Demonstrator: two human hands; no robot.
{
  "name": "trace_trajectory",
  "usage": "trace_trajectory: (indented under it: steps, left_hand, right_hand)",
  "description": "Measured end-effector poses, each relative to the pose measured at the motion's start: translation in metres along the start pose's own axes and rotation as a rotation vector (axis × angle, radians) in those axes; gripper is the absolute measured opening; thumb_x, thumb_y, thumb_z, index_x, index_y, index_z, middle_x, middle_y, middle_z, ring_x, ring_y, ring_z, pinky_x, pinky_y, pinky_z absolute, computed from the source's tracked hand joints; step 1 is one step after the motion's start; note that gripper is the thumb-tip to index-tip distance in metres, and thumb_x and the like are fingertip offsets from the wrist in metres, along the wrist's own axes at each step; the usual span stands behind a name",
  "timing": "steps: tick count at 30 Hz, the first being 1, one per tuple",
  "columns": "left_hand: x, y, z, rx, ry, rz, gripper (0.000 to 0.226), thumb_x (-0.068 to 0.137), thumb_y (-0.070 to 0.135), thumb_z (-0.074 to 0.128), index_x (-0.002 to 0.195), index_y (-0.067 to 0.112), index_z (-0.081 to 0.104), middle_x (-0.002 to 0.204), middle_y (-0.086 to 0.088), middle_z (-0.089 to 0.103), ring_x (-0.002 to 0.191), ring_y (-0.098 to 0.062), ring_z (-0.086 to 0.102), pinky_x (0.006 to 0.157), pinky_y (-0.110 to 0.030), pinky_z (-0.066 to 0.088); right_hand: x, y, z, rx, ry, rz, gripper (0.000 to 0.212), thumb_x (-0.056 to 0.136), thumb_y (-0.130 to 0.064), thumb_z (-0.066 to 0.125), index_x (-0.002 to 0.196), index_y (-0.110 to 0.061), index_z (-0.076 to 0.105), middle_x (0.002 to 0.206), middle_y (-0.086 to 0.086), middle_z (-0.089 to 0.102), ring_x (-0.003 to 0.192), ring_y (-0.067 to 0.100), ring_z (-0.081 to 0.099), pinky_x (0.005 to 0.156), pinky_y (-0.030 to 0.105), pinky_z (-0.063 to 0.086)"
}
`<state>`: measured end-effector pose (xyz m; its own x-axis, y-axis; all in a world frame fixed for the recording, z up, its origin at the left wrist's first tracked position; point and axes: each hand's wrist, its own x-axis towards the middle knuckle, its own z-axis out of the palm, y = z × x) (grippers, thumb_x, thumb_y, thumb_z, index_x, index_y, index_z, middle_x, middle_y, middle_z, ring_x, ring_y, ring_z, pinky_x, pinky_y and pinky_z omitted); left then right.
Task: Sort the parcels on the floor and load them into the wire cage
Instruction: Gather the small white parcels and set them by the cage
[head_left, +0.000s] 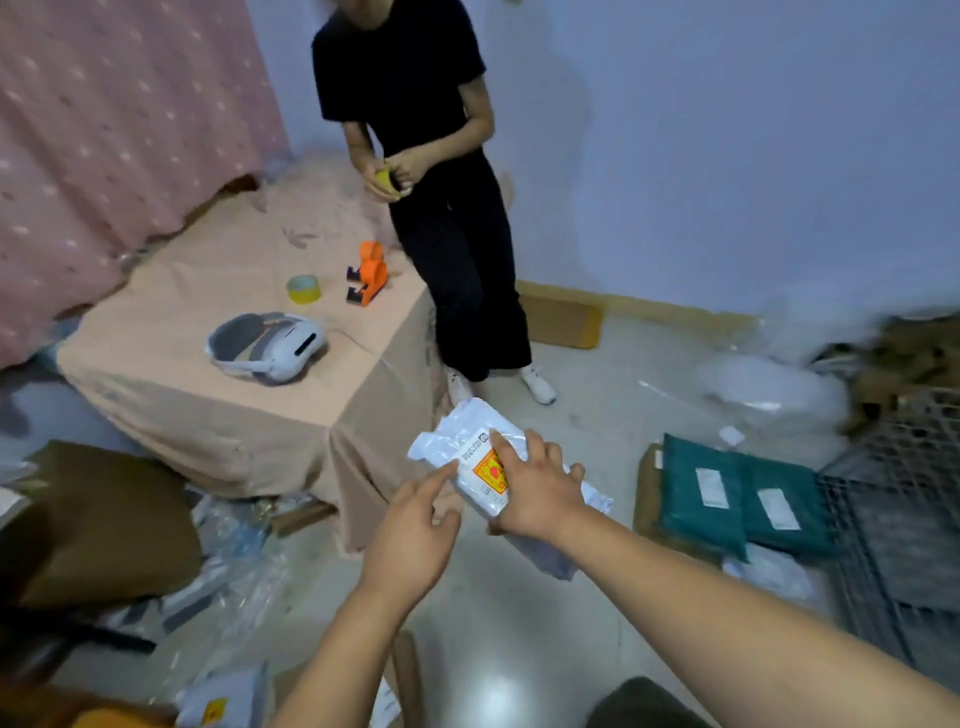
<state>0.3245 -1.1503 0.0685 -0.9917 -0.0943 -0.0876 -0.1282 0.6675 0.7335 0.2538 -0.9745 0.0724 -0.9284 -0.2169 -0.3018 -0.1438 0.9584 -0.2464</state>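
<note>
Head view: our right hand (537, 488) gripped the white parcel (480, 447); our left hand (410, 535), fingers spread, touched its edge.

The white parcel (483, 457) is crinkled glossy plastic film with a paper label; the green mailers (727, 493) are matt plastic; the wire cage (893, 519) is thin metal mesh; the counter (218, 395) wears soft matt peach cloth; the floor (519, 649) is smooth, faintly shiny.

White parcel (483, 457) with orange-and-yellow label, two dark green parcels (737, 493) with white labels, peach cloth (208, 405), pink speckled curtain (119, 130), orange tape dispenser (369, 275), yellow tape roll (304, 289)
</note>
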Motion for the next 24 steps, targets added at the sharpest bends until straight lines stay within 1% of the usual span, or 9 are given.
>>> trace_trajectory:
  steps: [3,5,7,9,11,13,15,19,24]
  left_hand:
    - [0.024,0.047,0.044,0.063,-0.098,0.081,0.059,0.095,0.023,0.06,0.151,0.04,0.049,0.143,0.004,0.053,0.127,-0.016,0.056,0.111,-0.036,0.043]
    - [0.04,0.079,0.074,0.078,-0.162,0.124,0.06,0.095,0.025,0.059,0.151,0.042,0.048,0.143,0.002,0.052,0.128,-0.019,0.055,0.112,-0.042,0.043]
    - [0.055,0.11,0.107,0.085,-0.206,0.163,0.059,0.094,0.025,0.06,0.15,0.042,0.049,0.139,0.0,0.053,0.128,-0.018,0.052,0.109,-0.04,0.045]
    - [0.069,0.138,0.141,0.122,-0.222,0.208,0.057,0.094,0.026,0.061,0.148,0.041,0.05,0.134,0.001,0.057,0.122,-0.017,0.056,0.101,-0.03,0.045]
    - [0.08,0.166,0.176,0.141,-0.262,0.228,0.055,0.095,0.032,0.061,0.147,0.046,0.049,0.134,0.006,0.057,0.109,-0.012,0.063,0.086,-0.024,0.043]
    - [0.091,0.193,0.21,0.144,-0.31,0.25,0.054,0.096,0.035,0.06,0.147,0.049,0.047,0.134,0.01,0.055,0.098,-0.007,0.064,0.08,-0.025,0.043]
    - [0.101,0.218,0.247,0.155,-0.341,0.3,0.054,0.096,0.034,0.061,0.146,0.048,0.049,0.134,0.009,0.055,0.098,-0.008,0.063,0.083,-0.027,0.043]
    - [0.116,0.258,0.312,0.157,-0.431,0.342,0.055,0.097,0.026,0.064,0.148,0.041,0.051,0.139,0.002,0.054,0.101,-0.017,0.064,0.095,-0.033,0.05]
    - [0.14,0.289,0.378,0.295,-0.567,0.413,0.055,0.1,0.036,0.06,0.152,0.045,0.044,0.138,0.001,0.054,0.107,-0.016,0.063,0.096,-0.035,0.051]
  right_hand:
    - [-0.008,0.062,-0.016,0.018,0.021,0.088,0.129,0.064,-0.058,0.086,0.159,-0.042,0.001,0.16,0.011,0.011,0.143,0.036,0.021,0.105,0.059,0.03]
    - [-0.01,0.104,-0.025,0.038,0.039,0.135,0.128,0.063,-0.059,0.086,0.159,-0.042,0.003,0.16,0.01,0.013,0.143,0.036,0.022,0.106,0.06,0.029]
    - [-0.011,0.146,-0.032,0.06,0.059,0.175,0.129,0.062,-0.059,0.086,0.159,-0.043,0.003,0.16,0.01,0.014,0.143,0.037,0.022,0.107,0.061,0.029]
    - [-0.013,0.19,-0.038,0.073,0.07,0.219,0.129,0.061,-0.059,0.087,0.159,-0.043,0.004,0.159,0.011,0.015,0.144,0.038,0.022,0.108,0.062,0.028]
    - [-0.015,0.235,-0.042,0.088,0.074,0.265,0.13,0.06,-0.058,0.087,0.159,-0.043,0.004,0.159,0.011,0.016,0.145,0.038,0.021,0.109,0.064,0.028]
    - [-0.016,0.28,-0.046,0.108,0.083,0.311,0.13,0.06,-0.058,0.087,0.158,-0.043,0.003,0.159,0.012,0.016,0.146,0.039,0.02,0.109,0.066,0.027]
    - [-0.017,0.326,-0.049,0.129,0.095,0.358,0.131,0.058,-0.059,0.087,0.158,-0.043,0.003,0.158,0.012,0.017,0.145,0.04,0.021,0.109,0.066,0.026]
    - [-0.027,0.403,-0.046,0.156,0.102,0.464,0.132,0.057,-0.06,0.087,0.158,-0.041,0.004,0.156,0.011,0.022,0.143,0.039,0.026,0.108,0.064,0.028]
    - [-0.035,0.478,-0.038,0.224,0.084,0.603,0.125,0.063,-0.054,0.085,0.159,-0.038,0.006,0.16,0.016,0.02,0.145,0.041,0.023,0.108,0.065,0.03]
